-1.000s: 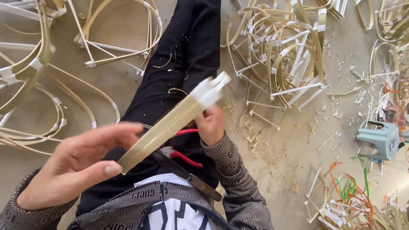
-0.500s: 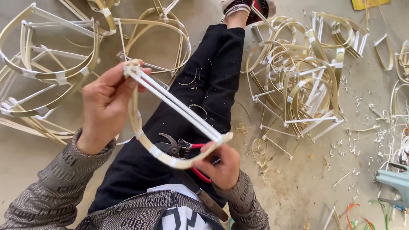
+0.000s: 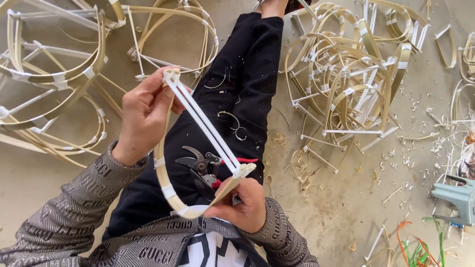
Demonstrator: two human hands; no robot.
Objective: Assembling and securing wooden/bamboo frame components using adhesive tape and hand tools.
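My left hand grips the upper end of a bent bamboo frame, a curved tan strip taped in white, with white straight sticks spanning it like a bowstring. My right hand pinches the frame's lower end, close to my body. The frame is held over my lap, above my black trouser leg. Red-handled pruning shears lie on my lap just behind the frame, touched by neither hand.
Piles of similar bamboo frames lie on the ground at the left and at the right. Shavings and offcuts litter the dusty floor. A pale blue tool sits at the right edge, with coloured wires below it.
My left hand has shifted slightly right and down with the frame's upper end. My right hand still holds the lower end. The view has tilted a little, showing more of the leg.
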